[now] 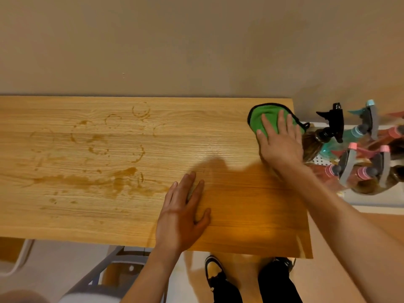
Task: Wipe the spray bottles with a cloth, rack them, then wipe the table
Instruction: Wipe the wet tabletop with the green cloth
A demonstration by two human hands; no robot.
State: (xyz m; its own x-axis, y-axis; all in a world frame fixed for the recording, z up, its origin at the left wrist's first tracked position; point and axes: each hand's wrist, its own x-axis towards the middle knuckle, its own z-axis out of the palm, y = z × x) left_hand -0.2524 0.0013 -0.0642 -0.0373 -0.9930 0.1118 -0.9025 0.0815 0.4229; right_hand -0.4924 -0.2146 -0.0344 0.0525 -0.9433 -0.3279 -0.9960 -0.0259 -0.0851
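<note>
Spray bottles (349,136) stand racked at three o'clock. The right hand (281,141) presses the green cloth (270,112) flat, fingers straight, at the worktop's (240,204) two-o'clock corner. The left hand (185,213) rests flat, holding nothing. Sweep firmly toward the nine-o'clock stains (98,178), possibly dried, using overlapping strokes.

Green, black-edged cloth (270,115); light wood-grain table (196,132) with brown ring stains (94,178).

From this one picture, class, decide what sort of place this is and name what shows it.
Probably a plain indoor room set up for cleaning: a stained light wooden table against a bare beige wall, a black-edged green cloth under the right hand, and spray bottles on a white rack.
</note>
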